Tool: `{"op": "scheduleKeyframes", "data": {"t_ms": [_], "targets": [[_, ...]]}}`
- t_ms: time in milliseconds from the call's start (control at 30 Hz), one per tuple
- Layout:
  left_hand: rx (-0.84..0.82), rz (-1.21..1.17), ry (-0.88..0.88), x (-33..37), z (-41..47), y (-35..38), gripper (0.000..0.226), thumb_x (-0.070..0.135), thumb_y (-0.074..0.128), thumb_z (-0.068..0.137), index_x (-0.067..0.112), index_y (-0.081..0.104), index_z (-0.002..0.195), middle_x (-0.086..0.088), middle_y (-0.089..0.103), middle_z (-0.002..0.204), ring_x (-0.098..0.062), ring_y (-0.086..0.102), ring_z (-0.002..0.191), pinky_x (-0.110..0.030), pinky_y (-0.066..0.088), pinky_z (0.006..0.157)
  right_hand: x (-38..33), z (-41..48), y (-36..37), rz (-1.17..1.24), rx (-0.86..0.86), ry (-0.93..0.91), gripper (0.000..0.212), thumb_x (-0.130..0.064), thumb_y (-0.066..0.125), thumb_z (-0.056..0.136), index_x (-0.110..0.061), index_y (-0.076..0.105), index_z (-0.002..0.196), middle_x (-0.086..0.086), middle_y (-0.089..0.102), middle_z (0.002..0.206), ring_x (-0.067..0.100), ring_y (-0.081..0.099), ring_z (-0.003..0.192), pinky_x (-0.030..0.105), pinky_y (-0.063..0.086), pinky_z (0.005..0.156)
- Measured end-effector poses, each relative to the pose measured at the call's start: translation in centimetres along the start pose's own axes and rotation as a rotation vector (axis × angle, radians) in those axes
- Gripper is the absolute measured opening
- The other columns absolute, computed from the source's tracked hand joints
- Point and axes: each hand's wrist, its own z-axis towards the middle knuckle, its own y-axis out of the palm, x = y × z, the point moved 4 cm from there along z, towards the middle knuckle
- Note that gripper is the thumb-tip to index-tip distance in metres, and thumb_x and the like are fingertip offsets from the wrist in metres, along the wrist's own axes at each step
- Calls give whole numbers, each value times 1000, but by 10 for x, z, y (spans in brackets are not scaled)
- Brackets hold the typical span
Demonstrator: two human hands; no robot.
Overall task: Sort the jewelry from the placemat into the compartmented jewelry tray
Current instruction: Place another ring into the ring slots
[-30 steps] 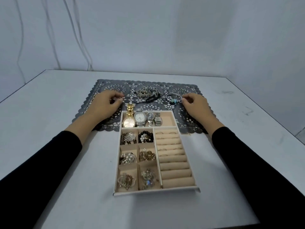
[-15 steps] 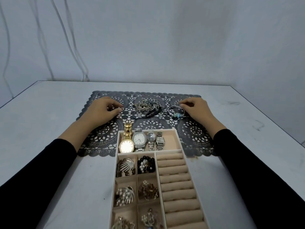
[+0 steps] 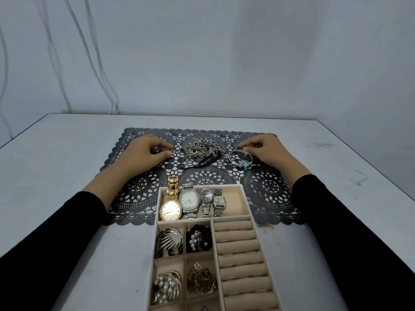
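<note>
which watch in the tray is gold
The leftmost watch: gold case and bracelet, round white dial. The other three watches are silver.

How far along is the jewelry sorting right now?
Done: four watches lie in the top compartment of the jewelry tray, and brooches sit in the small ones. In hand: nothing lifted; the left hand curls beside the chain pile, the right hand at the beaded bracelet, grip unclear. Left: both lie on the placemat.
</note>
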Motion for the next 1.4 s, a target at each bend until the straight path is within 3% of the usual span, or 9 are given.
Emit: {"op": "scheduleKeyframes", "data": {"t_ms": [167, 500, 667, 800, 867, 1133, 1300, 1400], "targets": [[7, -29, -2, 1, -2, 1, 13, 31, 71, 87, 29, 74, 99, 8, 64, 92, -4, 55, 80, -16, 37, 66, 3, 1, -1, 7, -17, 9, 10, -13, 69, 86, -20, 74, 92, -4, 62, 76, 3, 50, 63, 12, 40, 60], [-4, -18, -34, 0, 1, 1, 15, 33, 72, 86, 28, 75, 99, 6, 63, 92, -6, 55, 80, -18, 38, 66, 4, 0, -2, -47, -22, 37, 5, -13, 67, 87, -15, 67, 92, -6, 58, 75, 5, 49, 63, 10, 38, 54], [-27, 6, -32, 1, 1, 2, 10, 33, 70, 87, 29, 73, 96, 5, 64, 92, -8, 56, 80, -20, 38, 66, 8, -1, -3, 17, 0, 35, 7, -10, 69, 85, -13, 66, 90, -5, 59, 77, 6, 51, 68, 11, 41, 61], [-17, 8, -30, 4, -1, 2, 9, 30, 69, 88, 27, 73, 96, 7, 61, 89, -12, 57, 82, -20, 38, 66, 12, -4, -6, 95, 48, 36, 6, -10, 70, 84, -15, 67, 84, -5, 61, 74, 5, 50, 66, 7, 41, 59], [-3, 2, -25, 6, -1, 2, 8, 28, 69, 89, 26, 73, 96, 10, 59, 87, -7, 54, 79, -17, 37, 66, 12, -5, -6, 126, 64, 43, 5, -10, 70, 84, -14, 67, 84, -4, 59, 73, 5, 49, 65, 6, 41, 57], [4, 27, 39, 14, -2, 7, 7, 25, 67, 90, 29, 70, 94, 14, 56, 88, 0, 51, 78, -11, 33, 66, 12, -3, -5, 85, 90, 72, 14, -15, 69, 84, -24, 62, 76, 6, 64, 82, 12, 52, 73, 28, 46, 73], [1, 36, 79, 18, -2, 8, 8, 24, 66, 91, 26, 71, 97, 6, 58, 93, 1, 50, 78, -11, 34, 67, 11, -3, -6, 125, 145, 108, 7, -15, 70, 83, -20, 67, 80, 6, 63, 79, 11, 51, 69, 23, 44, 67], [5, 34, 79, 18, -2, 9, 9, 24, 65, 91, 24, 72, 98, 5, 59, 96, 0, 51, 78, -11, 35, 66, 8, -3, -7, 165, 179, 114, 5, -18, 71, 82, -21, 69, 80, 4, 64, 78, 12, 54, 70, 29, 48, 71]]}}
